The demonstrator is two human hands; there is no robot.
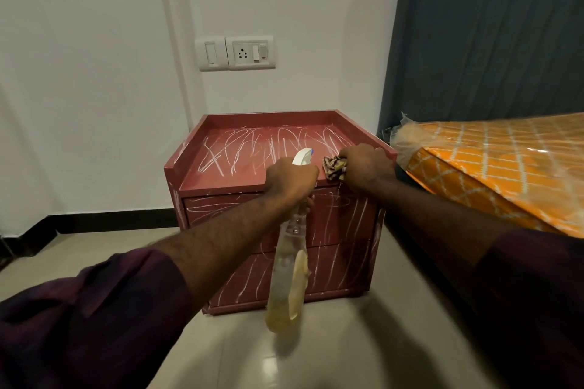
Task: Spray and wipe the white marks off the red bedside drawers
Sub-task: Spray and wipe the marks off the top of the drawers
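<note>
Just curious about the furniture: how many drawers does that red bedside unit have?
2. The upper drawer is partly behind the left hand and the spray bottle; the lower drawer is directly below it. No others show.

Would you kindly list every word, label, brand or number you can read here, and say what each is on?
No text can be read.
On the spray bottle: no label legible.
On the socket plate: no lettering shows.
On the drawers: the white marks are scribbles, not writing.

Red drawers [341, 224] on tiled floor [363, 341]
</note>
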